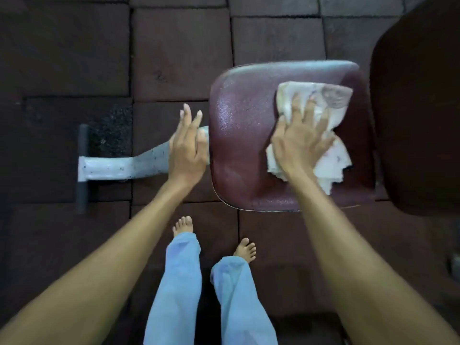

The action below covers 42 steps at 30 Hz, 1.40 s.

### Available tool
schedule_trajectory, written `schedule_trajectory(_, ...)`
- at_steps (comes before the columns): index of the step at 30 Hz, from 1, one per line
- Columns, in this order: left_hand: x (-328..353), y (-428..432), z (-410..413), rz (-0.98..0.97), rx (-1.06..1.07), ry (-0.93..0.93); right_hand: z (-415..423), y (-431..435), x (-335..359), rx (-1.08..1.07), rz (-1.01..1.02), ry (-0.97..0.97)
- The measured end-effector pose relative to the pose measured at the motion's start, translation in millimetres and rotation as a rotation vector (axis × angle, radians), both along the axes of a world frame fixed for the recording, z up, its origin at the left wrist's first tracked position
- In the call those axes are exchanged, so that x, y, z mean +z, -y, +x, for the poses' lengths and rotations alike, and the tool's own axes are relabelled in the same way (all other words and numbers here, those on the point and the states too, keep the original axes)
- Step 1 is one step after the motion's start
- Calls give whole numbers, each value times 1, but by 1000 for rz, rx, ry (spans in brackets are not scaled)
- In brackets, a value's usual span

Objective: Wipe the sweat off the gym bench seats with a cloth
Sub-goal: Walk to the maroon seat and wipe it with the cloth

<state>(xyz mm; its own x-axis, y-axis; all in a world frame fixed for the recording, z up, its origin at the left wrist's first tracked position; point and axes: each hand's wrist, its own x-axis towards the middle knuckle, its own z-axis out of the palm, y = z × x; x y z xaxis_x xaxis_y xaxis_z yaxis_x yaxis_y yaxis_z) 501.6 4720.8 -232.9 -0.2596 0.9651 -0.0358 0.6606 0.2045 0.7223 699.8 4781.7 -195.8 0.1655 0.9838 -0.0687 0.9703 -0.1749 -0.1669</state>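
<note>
A maroon padded bench seat (244, 135) lies right of centre, its surface glossy. A crumpled white cloth (331, 113) lies on the seat's right half. My right hand (301, 140) presses flat on the cloth with spread, nearly straight fingers. My left hand (188, 145) hovers beside the seat's left edge with straight fingers and holds nothing; whether it touches the edge I cannot tell.
A larger dark maroon pad (418, 108) adjoins the seat on the right. The bench's white metal leg (109, 168) with a dark crossbar (82, 168) runs left over dark rubber floor tiles (179, 51). My bare feet and light blue trousers (184, 282) stand below the seat.
</note>
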Motion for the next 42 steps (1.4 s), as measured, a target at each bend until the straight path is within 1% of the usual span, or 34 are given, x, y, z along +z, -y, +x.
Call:
schedule_trajectory(1,5,-19,-5,-15,-54,-63,-14,11,-2,5,33,13)
schedule_trajectory(3,16,-53,-8,-35,-223,-203,-17,42,-3,138,80,61)
schedule_trajectory(6,25,-94,-3,-46,-494,-417,23,76,-2,356,124,84)
schedule_trajectory(7,24,-105,-1,-50,-559,-465,39,83,-1,373,125,101)
schedule_trajectory(9,20,-120,2,-42,-665,-512,63,89,2,291,104,140)
schedule_trajectory(11,14,-127,-1,-29,-736,-500,74,79,4,154,50,173)
schedule_trajectory(13,11,-129,-8,-23,-769,-461,69,65,5,12,-17,124)
schedule_trajectory(14,11,-130,-9,-11,-780,-445,61,63,4,-92,-25,86)
schedule_trajectory(17,7,-132,-9,50,-814,-408,9,76,-2,-409,33,76)
schedule_trajectory(19,3,-133,-10,76,-818,-392,-44,86,-3,-500,65,85)
schedule_trajectory(22,0,-135,-11,111,-798,-364,-117,91,-7,-497,132,61)
schedule_trajectory(24,-2,-134,-12,117,-806,-354,-147,104,-11,-388,139,92)
schedule_trajectory(26,-2,-135,-14,116,-812,-348,-139,115,-13,-244,157,98)
schedule_trajectory(27,-1,-135,-15,113,-813,-341,-122,118,-16,-211,164,90)
schedule_trajectory(28,0,-135,-15,110,-818,-336,-102,120,-16,-235,159,98)
schedule_trajectory(30,1,-136,-14,91,-834,-328,-55,118,-12,-415,144,134)
schedule_trajectory(32,1,-137,-15,70,-835,-312,-22,109,-5,-567,109,70)
schedule_trajectory(34,3,-139,-14,49,-847,-287,-19,100,-2,-663,82,14)
schedule_trajectory(37,6,-144,-14,-38,-889,-255,-59,96,-9,-766,166,66)
schedule_trajectory(39,7,-147,-15,-80,-917,-244,-99,101,-15,-754,193,90)
schedule_trajectory(42,10,-147,-15,-86,-927,-246,-130,123,-20,-619,202,125)
